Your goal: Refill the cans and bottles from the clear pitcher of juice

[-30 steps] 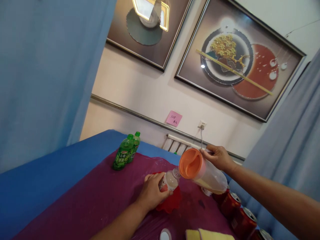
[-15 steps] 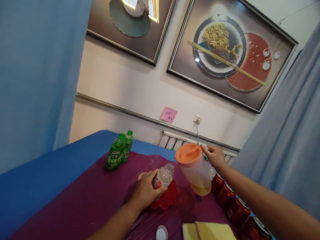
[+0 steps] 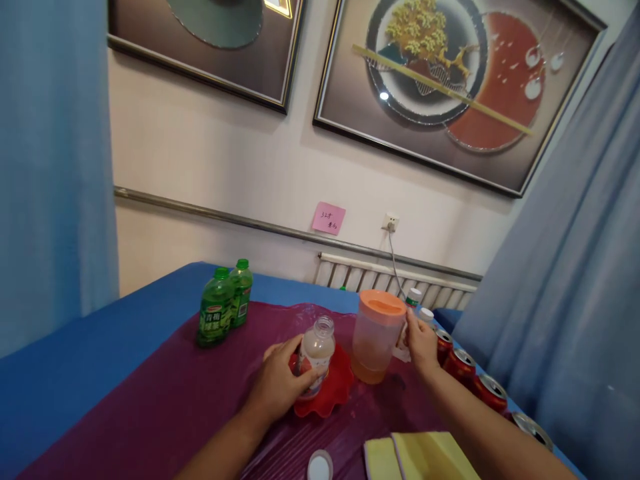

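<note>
My left hand [image 3: 281, 380] is wrapped round a clear bottle [image 3: 319, 348] with a printed label and no cap. The bottle is nearly upright over a red scalloped dish [image 3: 336, 387]; its base is partly hidden by my fingers. My right hand [image 3: 421, 341] grips the handle of a translucent pitcher [image 3: 373, 340] with an orange lid [image 3: 383, 304]. Amber liquid lies in the bottom of the pitcher, which is upright just right of the dish. Whether its base touches the table, I cannot tell. A white bottle cap [image 3: 320, 466] lies at the front edge of the view.
Two green drink bottles [image 3: 216, 310] stand at the left on the purple sheet [image 3: 165, 393]. A row of red cans [image 3: 460, 365] lines the right side, behind my forearm, with white-capped bottles [image 3: 413, 297] farther back. A folded yellow cloth [image 3: 425, 457] lies in front.
The pitcher has gone from tilted to upright and come lower, with my right hand still on its handle. The bottle in my left hand has become more upright. The camera view has also shifted.
</note>
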`<act>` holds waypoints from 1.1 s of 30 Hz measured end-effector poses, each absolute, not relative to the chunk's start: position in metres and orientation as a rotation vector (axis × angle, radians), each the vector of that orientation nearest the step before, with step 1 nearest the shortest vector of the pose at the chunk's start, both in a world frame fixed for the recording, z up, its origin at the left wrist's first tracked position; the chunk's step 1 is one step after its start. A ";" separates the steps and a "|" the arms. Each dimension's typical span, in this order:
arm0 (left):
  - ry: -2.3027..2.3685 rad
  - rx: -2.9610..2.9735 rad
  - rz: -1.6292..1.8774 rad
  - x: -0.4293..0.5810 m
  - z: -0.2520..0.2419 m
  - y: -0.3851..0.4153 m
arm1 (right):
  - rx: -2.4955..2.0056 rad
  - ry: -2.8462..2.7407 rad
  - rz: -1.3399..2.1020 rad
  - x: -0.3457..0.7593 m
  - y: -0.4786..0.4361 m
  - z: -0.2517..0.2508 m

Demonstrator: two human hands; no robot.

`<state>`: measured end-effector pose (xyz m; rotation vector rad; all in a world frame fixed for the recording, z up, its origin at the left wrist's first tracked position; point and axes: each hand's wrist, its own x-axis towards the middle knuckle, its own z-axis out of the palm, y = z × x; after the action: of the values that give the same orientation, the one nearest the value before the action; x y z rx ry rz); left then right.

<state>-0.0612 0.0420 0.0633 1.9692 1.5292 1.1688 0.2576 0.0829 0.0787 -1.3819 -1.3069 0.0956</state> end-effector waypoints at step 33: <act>1.129 1.773 1.283 -0.055 0.062 0.036 | -0.903 -1.585 0.835 0.135 0.015 0.027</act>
<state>-0.0552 0.0359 0.0616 1.7734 1.1288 1.2834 0.1347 0.0151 0.0267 -0.9030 -1.5847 0.8352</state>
